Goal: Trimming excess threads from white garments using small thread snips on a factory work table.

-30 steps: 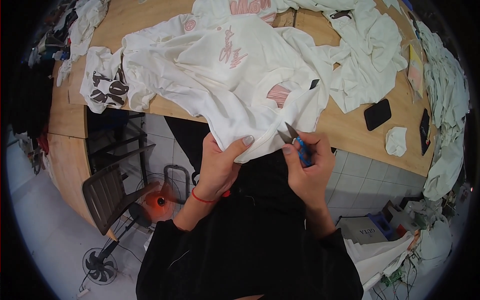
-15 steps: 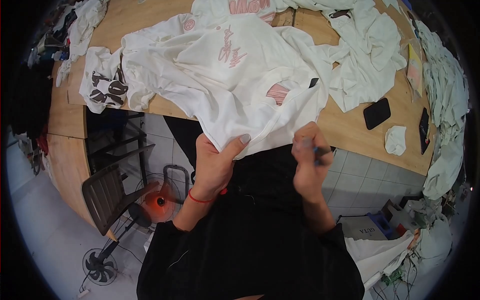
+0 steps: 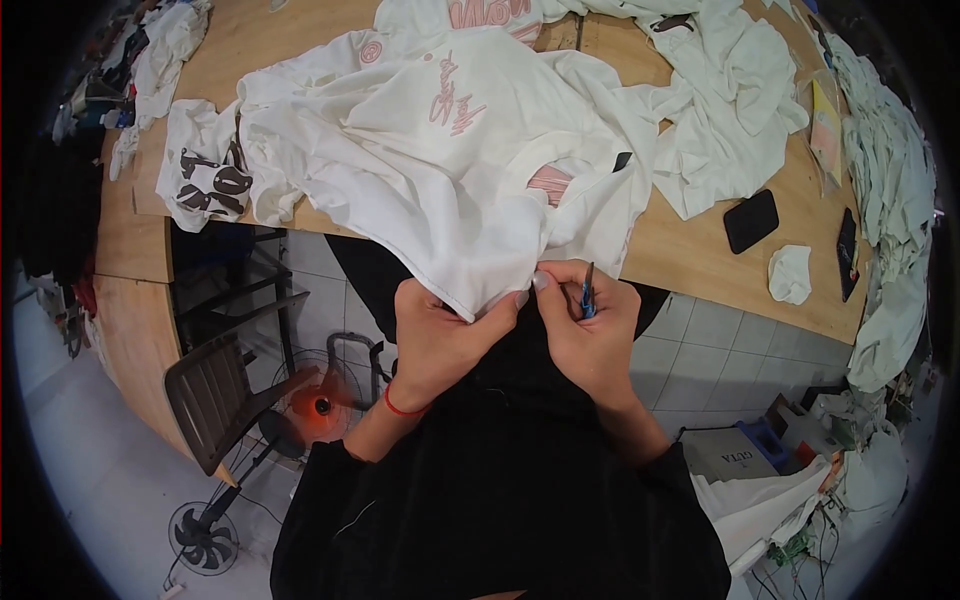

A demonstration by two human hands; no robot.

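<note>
Hanging over the near edge of the wooden table (image 3: 690, 280), a white garment (image 3: 430, 190) with pink lettering on its front is spread across the tabletop, and its lowest corner is held up in front of the person's dark clothing. By the left hand (image 3: 450, 330), this corner is gripped firmly, with the thumb pressed on top of the cloth and the fingers curled beneath. A red cord (image 3: 404, 404) is worn around the left wrist. By the right hand (image 3: 595, 325), small blue snips (image 3: 588, 297) are kept in a closed grip, their blades pointed upward. The right thumb and forefinger are brought to the edge of the same cloth, just beside the left thumb; whether fabric is pinched between them cannot be told.

Near the opening of the garment, where pink shows through, a small dark tag (image 3: 622, 162) is seen. To the right, another white garment (image 3: 725, 120) is laid crumpled, and nearer the table's edge a black phone (image 3: 751, 221) and a white scrap (image 3: 790, 274) are placed. At the far left, a white piece with dark print (image 3: 205, 195) is set beside the sleeve.
</note>
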